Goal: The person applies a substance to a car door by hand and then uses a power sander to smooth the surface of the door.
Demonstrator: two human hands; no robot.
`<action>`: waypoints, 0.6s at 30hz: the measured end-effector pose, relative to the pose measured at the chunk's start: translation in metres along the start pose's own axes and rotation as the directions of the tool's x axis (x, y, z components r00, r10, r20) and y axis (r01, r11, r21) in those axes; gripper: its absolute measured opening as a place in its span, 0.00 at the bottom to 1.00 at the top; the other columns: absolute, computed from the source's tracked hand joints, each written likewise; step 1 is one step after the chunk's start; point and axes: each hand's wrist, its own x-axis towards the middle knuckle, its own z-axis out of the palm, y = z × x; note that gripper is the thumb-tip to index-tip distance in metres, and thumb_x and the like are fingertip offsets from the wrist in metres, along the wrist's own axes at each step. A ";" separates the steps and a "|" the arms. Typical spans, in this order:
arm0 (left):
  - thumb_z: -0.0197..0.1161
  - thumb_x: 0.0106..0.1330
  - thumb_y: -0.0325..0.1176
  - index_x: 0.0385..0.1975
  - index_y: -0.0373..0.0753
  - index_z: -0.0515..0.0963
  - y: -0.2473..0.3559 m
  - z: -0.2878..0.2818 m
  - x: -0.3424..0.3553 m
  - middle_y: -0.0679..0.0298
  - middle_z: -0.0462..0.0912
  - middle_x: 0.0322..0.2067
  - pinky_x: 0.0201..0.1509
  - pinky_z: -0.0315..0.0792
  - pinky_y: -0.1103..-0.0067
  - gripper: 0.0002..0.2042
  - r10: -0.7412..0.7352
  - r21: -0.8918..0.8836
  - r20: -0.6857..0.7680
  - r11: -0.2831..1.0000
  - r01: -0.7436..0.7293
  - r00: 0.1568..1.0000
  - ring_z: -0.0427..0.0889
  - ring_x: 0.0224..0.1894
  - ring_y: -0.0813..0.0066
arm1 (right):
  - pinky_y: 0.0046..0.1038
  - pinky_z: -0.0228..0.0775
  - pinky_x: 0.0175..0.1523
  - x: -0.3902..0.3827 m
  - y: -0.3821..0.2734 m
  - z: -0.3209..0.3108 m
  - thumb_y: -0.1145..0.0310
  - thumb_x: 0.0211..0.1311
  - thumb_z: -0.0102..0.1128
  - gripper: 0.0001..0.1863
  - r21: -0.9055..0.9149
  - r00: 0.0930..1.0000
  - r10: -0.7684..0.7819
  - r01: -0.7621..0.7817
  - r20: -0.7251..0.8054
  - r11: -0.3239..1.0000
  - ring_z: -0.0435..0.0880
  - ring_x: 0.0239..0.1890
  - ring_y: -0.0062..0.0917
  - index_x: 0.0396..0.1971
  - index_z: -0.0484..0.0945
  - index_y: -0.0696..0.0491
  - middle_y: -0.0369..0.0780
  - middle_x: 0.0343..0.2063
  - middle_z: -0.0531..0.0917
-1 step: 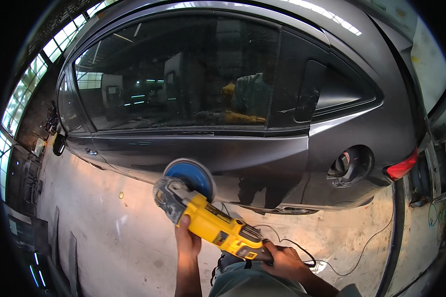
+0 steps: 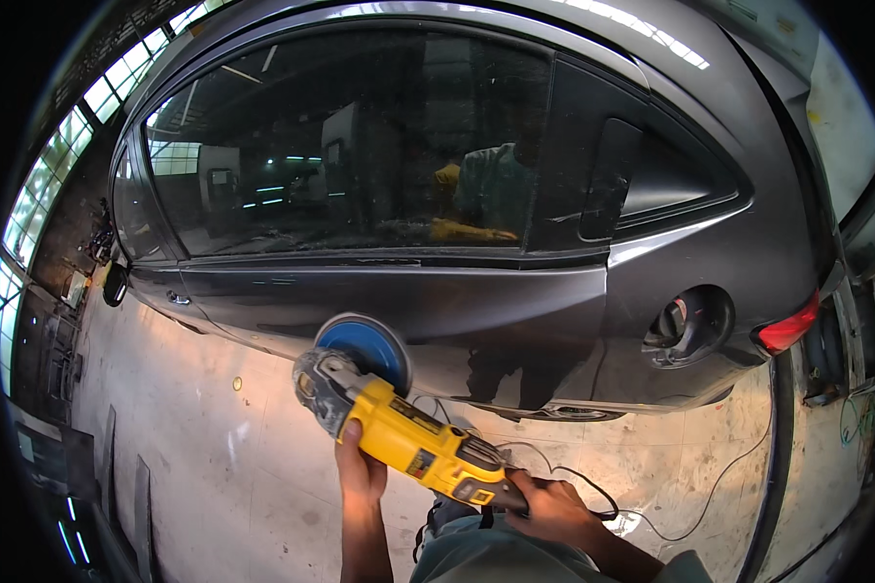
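A yellow and black power polisher (image 2: 408, 442) is in both my hands, tilted with its head toward the upper left. My left hand (image 2: 362, 471) wraps the body just behind the grey-covered head (image 2: 323, 392). Around the black rear handle, my right hand (image 2: 552, 510) is closed. The round pad with a blue backing (image 2: 365, 352) lies against the lower rear door (image 2: 457, 321) of a dark grey car; its working face is hidden. A dark patch (image 2: 515, 374) shows on the door to the right of the pad.
A power cord (image 2: 593, 486) runs from the handle across the pale floor (image 2: 214, 466). Right of the door, the fuel filler recess (image 2: 688, 325) stands uncovered, near the red tail light (image 2: 787, 325). The side mirror (image 2: 116, 284) sticks out at far left. Dark strips (image 2: 144, 515) stand at lower left.
The polisher and both my hands have shifted slightly to the left along the door. My grip looks the same.
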 end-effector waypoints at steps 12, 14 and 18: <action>0.55 0.64 0.43 0.56 0.32 0.62 0.012 -0.010 0.010 0.55 0.72 0.52 0.60 0.67 0.72 0.26 0.019 -0.045 -0.009 0.999 -0.019 1.000 0.73 0.54 0.66 | 0.40 0.74 0.41 0.001 -0.032 -0.044 0.55 0.52 0.59 0.32 -0.086 0.979 -0.185 0.178 -0.088 0.980 0.82 0.32 0.45 0.57 0.65 0.49 0.49 0.29 0.81; 0.56 0.61 0.39 0.56 0.29 0.62 0.008 0.004 0.000 0.53 0.73 0.51 0.58 0.70 0.71 0.27 0.005 -0.078 0.019 0.997 -0.004 1.000 0.75 0.53 0.64 | 0.36 0.75 0.36 -0.017 -0.028 -0.052 0.55 0.47 0.62 0.32 -0.138 0.982 -0.135 0.117 -0.130 0.983 0.82 0.25 0.42 0.54 0.68 0.51 0.46 0.22 0.81; 0.58 0.58 0.37 0.56 0.29 0.62 -0.005 0.040 -0.018 0.53 0.72 0.52 0.57 0.70 0.69 0.28 -0.028 -0.115 0.117 0.993 0.042 0.993 0.75 0.53 0.62 | 0.34 0.75 0.37 -0.051 -0.005 -0.066 0.58 0.40 0.67 0.30 -0.116 0.961 -0.118 0.091 -0.250 0.989 0.81 0.26 0.39 0.48 0.75 0.53 0.45 0.23 0.81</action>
